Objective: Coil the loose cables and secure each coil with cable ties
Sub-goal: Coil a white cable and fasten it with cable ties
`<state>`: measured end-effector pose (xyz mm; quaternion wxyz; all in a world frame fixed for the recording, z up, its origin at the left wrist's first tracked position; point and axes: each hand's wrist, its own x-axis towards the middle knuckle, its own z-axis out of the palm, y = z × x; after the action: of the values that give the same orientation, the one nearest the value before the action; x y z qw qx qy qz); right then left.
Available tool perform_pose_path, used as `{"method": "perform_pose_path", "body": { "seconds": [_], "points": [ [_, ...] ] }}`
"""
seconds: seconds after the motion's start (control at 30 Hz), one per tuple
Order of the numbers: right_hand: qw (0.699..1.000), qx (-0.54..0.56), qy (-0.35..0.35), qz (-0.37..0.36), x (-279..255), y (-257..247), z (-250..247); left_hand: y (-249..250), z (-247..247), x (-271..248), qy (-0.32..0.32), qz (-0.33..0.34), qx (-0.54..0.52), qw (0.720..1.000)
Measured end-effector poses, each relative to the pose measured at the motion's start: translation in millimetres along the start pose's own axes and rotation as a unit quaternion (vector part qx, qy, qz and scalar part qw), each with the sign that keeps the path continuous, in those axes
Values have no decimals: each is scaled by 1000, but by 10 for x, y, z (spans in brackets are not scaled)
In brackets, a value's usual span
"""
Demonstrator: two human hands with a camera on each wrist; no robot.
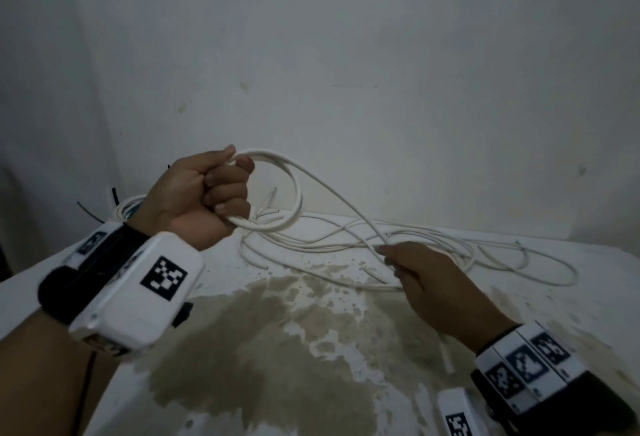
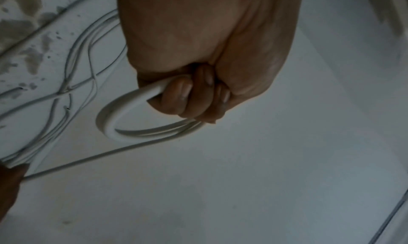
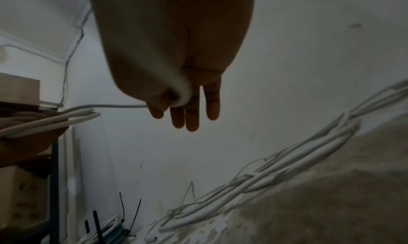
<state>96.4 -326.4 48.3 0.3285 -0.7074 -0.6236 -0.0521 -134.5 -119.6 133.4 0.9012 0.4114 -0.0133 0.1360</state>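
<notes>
My left hand [image 1: 214, 193] is raised above the table and grips a small coil of white cable [image 1: 296, 193] in its fist; the left wrist view shows the fingers [image 2: 187, 97] curled round the coil [image 2: 106, 123]. From the coil one strand slopes down to my right hand [image 1: 408, 262], low over the table. There the thumb and forefinger pinch the strand [image 3: 110, 106], with the other fingers [image 3: 192, 120] straight. The rest of the cable [image 1: 450, 243] lies in loose tangled loops on the table and shows in the right wrist view [image 3: 309, 169].
The white table [image 1: 588, 280] bears a large brown stain [image 1: 259, 349] in front of me. A bundled white coil [image 1: 123, 209] with black cable ties [image 3: 122, 207] sticking up lies at the back left. A wall stands close behind. Shelving with boxes [image 3: 19, 90] is at the left.
</notes>
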Motion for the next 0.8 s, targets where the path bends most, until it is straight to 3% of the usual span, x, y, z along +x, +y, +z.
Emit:
{"method": "perform_pose_path", "body": {
  "seconds": [0.13, 0.23, 0.37, 0.47, 0.57, 0.63, 0.7, 0.8],
  "points": [
    [991, -32, -133, 4, -28, -111, -1, -16, 101, -13, 160, 113, 67, 978],
    [977, -99, -188, -13, -30, -189, 14, -21, 59, 22, 163, 140, 79, 973],
    [976, -68, -205, -21, -29, -256, -5, 7, -52, 37, 102, 100, 40, 989],
    [982, -42, -178, -36, -46, -238, -9, 43, -180, 46, 21, 15, 5, 1000],
    [989, -65, -109, -70, -29, -246, -10, 43, -204, 45, -1, -16, -8, 1000],
    [981, -142, -36, -131, -2, -257, -16, -11, -105, 54, 19, 1, 17, 1000],
    [973, -175, 13, -150, 20, -299, 3, -121, 9, 75, 78, 52, 42, 995],
    [989, -72, 31, -126, 41, -433, 64, -309, 149, 145, 107, 89, 59, 989]
  ]
}}
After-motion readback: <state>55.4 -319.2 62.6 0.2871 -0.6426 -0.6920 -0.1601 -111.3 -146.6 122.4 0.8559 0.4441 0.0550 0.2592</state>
